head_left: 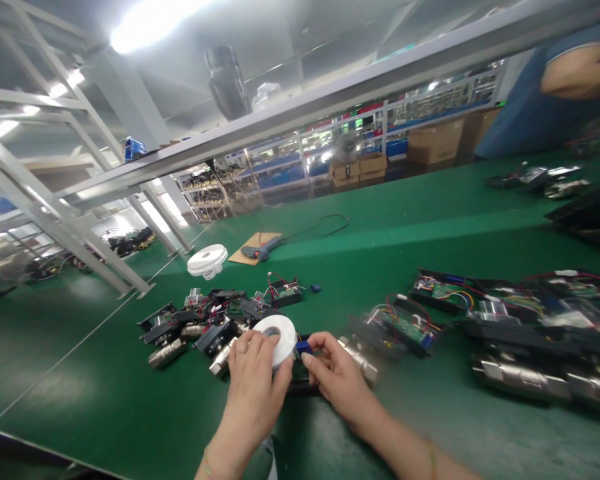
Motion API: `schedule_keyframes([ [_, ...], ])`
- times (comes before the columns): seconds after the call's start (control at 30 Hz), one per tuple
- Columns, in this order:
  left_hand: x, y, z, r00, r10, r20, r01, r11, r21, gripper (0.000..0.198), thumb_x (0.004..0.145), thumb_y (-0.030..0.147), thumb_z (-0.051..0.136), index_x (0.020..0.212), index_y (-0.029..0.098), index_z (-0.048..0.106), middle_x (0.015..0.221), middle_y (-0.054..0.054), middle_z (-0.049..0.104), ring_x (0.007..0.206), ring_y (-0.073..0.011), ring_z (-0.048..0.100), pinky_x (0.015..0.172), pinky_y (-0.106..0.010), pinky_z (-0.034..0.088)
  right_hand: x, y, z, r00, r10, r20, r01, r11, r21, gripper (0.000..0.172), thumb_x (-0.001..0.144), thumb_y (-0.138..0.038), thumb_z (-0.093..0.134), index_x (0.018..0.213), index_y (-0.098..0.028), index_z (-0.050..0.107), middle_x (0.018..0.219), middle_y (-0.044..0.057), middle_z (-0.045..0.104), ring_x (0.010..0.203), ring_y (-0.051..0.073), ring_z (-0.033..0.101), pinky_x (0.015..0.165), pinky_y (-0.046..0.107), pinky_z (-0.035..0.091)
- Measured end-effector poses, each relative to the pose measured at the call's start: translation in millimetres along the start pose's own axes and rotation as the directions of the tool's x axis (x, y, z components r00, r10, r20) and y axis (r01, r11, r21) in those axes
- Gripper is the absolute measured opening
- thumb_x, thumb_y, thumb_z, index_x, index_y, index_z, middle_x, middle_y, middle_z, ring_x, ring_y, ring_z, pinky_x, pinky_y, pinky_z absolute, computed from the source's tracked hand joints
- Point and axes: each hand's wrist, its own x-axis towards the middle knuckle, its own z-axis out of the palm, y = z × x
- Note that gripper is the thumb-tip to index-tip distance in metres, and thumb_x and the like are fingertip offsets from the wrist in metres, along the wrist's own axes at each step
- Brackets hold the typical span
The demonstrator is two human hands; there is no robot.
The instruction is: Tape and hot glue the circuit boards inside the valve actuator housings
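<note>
The left hand grips a white roll; the right hand pinches a blue block, its visible length running left-right. At right, black housings hold circuit boards.

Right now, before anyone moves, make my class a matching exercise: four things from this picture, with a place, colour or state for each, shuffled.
1. left hand
2. right hand
3. pistol-shaped tool
4. tabletop

A. lying on a brown sheet
B. pinching a small blue piece
C. green
D. holding a white roll

Pairs: 1-D, 2-B, 3-A, 4-C
</note>
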Motion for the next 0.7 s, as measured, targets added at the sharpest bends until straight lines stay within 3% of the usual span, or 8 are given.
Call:
schedule_keyframes([
  [0.2,1.1,4.1,-0.9,1.0,-0.007,-0.016,0.007,1.0,-0.013,0.025,0.094,0.031,0.05,0.113,0.019,0.06,0.109,-0.009,0.062,0.113,-0.0326,0.048,0.099,-0.06,0.042,-1.0,1.0,2.5,1.0,-0.014,-0.013,0.014,0.999,-0.044,0.028,0.091,-0.047,0.059,0.099,-0.022,0.051,0.071,-0.005,0.053,0.048,0.008,0.044,0.044,0.02,0.032],
  [0.43,-1.6,4.0,1.0,0.999,0.001,-0.034,-0.002,0.999,-0.04,0.026,0.094,0.033,0.051,0.114,0.019,0.059,0.112,-0.01,0.062,0.117,-0.0322,0.049,0.103,-0.063,0.04,-4.3,-5.7,3.9,0.994,-0.098,-0.039,0.086,0.965,-0.247,0.021,0.093,-0.041,0.055,0.097,-0.021,0.056,0.087,0.002,0.063,0.064,0.015,0.062,0.057,0.026,0.045],
  [0.57,-2.4,3.7,0.6,0.999,0.016,-0.042,-0.018,0.999,-0.045,0.024,0.091,0.03,0.055,0.113,0.022,0.059,0.113,-0.007,0.065,0.122,-0.0311,0.049,0.11,-0.069,0.031,-7.6,-15.2,-1.4,0.978,-0.208,-0.021,0.181,0.894,-0.411,0.016,0.092,-0.034,0.057,0.096,-0.02,0.064,0.083,0.002,0.064,0.067,0.017,0.058,0.063,0.029,0.04],
  [0.7,-1.9,3.3,-0.3,0.997,0.02,-0.075,-0.023,0.999,-0.045,0.023,0.088,0.027,0.058,0.111,0.022,0.059,0.11,-0.006,0.065,0.119,-0.0311,0.05,0.109,-0.072,0.029,-8.7,-22.5,-9.4,0.928,-0.362,0.093,0.346,0.738,-0.58,0.016,0.096,-0.03,0.052,0.1,-0.021,0.065,0.092,0.003,0.066,0.073,0.017,0.057,0.068,0.03,0.037],
])
